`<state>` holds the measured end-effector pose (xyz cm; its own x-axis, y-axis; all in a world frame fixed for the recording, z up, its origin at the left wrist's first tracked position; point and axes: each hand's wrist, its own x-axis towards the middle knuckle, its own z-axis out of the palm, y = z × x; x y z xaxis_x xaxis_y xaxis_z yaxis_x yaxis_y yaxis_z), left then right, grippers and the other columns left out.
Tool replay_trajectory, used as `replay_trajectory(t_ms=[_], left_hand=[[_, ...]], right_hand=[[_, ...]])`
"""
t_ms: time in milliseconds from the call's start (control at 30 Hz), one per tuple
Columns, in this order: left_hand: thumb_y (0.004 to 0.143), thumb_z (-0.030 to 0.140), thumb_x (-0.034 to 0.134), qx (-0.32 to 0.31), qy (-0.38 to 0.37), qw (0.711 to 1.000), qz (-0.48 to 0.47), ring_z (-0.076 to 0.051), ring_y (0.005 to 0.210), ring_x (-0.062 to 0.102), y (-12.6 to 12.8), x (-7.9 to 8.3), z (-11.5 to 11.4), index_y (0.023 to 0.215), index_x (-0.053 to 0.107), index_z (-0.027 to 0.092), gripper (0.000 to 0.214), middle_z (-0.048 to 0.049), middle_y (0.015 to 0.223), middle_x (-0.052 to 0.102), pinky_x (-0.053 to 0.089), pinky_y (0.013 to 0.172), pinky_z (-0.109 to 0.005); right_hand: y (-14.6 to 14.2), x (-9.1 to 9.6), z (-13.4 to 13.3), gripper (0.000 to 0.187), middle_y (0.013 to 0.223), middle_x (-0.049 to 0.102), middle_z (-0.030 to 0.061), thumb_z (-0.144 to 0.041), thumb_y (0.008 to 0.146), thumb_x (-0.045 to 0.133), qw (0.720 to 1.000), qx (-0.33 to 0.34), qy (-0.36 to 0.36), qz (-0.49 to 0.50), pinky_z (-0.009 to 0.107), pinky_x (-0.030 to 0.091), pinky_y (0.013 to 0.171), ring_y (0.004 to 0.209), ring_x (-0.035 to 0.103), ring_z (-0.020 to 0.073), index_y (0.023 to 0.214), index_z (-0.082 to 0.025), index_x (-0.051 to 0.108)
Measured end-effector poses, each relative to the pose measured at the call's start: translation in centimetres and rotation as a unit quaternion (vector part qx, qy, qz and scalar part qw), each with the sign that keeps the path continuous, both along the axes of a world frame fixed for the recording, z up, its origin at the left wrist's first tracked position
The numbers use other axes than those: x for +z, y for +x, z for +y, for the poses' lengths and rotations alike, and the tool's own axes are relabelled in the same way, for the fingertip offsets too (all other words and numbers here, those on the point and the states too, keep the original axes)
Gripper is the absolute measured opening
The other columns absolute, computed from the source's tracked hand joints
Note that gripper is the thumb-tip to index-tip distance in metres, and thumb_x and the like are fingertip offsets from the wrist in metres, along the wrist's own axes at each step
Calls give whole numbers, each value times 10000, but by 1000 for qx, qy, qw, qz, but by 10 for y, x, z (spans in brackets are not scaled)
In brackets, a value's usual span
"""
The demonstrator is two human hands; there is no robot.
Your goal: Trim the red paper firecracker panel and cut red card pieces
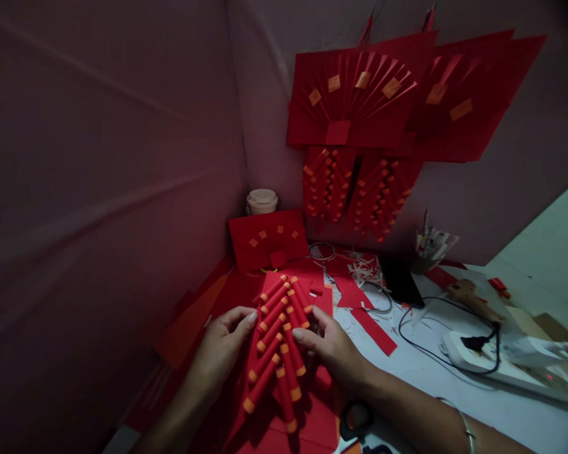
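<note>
A string of red paper firecrackers [271,343] with orange bands at the ends fans out in two slanted rows on a red paper backing. My left hand [227,340] grips its left edge between thumb and fingers. On the opposite edge, my right hand [334,343] holds it, thumb lying over the rolls and fingers behind. Sheets of red paper [312,416] lie beneath. The handles of black scissors [356,420] show just below my right wrist.
Finished-looking red fan decorations [355,104] with firecracker strings hang on the back wall. A white-lidded cup [262,200] stands in the corner. Right of my hands lie paper scraps [363,265], a dark phone or tablet [401,280], a pen holder [428,255] and a power strip [502,366] with cables.
</note>
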<state>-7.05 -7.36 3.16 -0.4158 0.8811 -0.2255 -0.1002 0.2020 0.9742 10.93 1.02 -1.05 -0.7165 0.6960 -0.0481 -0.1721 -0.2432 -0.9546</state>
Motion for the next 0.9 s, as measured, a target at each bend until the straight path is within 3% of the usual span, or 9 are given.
replay_trajectory(t_ms=[900], left_hand=[[724, 494, 749, -2, -12, 1000, 0, -205, 727, 673, -2, -1, 0, 856, 737, 212, 312, -29, 787, 771, 518, 692, -278]], right_hand=[[-3, -8, 3, 422, 704, 604, -42, -504, 785, 758, 1000, 13, -3, 1, 189, 391, 452, 523, 520, 94, 949, -187, 532]])
